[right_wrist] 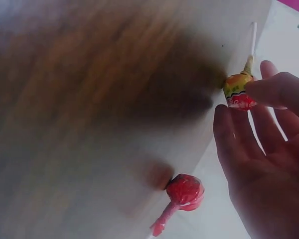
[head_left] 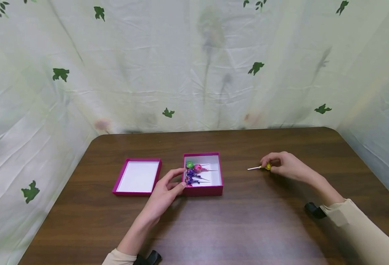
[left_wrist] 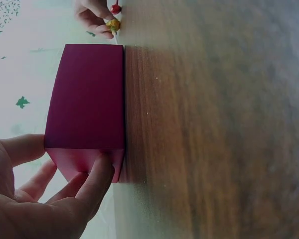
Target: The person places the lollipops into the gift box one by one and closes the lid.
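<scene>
**A yellow lollipop (right_wrist: 233, 92) in the right hand (head_left: 282, 165), to the right of a pink box (head_left: 202, 190)**

There is one brown table (head_left: 240, 228), with a pale cloth (head_left: 181, 73) hung behind it and at its sides. Green leaf shapes (head_left: 256, 68) are on the cloth; I count seven big ones from the head view. The person has two cream sleeves (head_left: 363, 224), with a small black thing (head_left: 315, 210) near each wrist.

One pink lid (head_left: 139, 177) lies to the left of the box, white inside facing up. The left hand (head_left: 162, 193) is by the gap between them and hides a bit of the box's left wall. Its fingertips touch that wall and its near corner, and are not wrapped round the box. The box has no top on, and its right wall stands between the yellow lollipop and the sweets inside.

In the box I see one green lollipop (head_left: 190, 165), one pink lollipop (head_left: 198, 168) and at least two purple lollipops (head_left: 190, 173). The purple ones bunch up, so I can't count them for sure. They all sit by the left wall, sticks to the right.

The right hand pinches the one yellow lollipop, its white stick pointing toward the box. One red lollipop (right_wrist: 185, 192) lies near that hand, which seems to block it from the head view.
</scene>
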The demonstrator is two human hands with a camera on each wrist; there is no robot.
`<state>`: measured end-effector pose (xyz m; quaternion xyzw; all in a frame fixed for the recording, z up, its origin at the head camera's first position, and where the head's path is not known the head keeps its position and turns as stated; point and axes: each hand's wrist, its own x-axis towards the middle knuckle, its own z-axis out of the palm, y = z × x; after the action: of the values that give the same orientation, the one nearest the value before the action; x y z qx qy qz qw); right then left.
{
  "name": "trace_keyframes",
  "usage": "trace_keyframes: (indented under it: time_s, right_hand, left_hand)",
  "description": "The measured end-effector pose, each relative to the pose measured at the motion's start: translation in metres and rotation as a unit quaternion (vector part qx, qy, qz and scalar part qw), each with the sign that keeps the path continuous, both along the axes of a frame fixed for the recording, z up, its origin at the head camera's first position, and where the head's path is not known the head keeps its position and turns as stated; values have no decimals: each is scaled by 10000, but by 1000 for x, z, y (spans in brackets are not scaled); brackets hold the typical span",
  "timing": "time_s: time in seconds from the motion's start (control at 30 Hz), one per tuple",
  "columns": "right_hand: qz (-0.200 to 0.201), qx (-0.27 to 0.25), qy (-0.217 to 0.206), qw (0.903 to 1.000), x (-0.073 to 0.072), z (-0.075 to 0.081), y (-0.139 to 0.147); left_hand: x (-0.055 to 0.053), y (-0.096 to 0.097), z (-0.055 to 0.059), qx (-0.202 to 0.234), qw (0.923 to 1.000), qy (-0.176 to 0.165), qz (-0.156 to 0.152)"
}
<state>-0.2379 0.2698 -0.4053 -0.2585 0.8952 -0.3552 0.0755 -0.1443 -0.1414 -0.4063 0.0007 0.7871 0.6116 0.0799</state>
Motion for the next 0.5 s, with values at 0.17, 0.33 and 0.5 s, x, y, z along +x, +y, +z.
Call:
trace_keyframes:
  time_s: [0.17,0.33,0.5]
  right_hand:
    - [-205,181,-9,9996,4,0,0]
    - [-330,255,79,9991,6,-1,-2]
    - [-325,364,68,9988,8,1,-3]
  left_hand:
    - [0,0,0,31,10000,25,-8]
    - [1,1,0,41,10000,-10,38]
    - [1,1,-1,48,10000,-7,66]
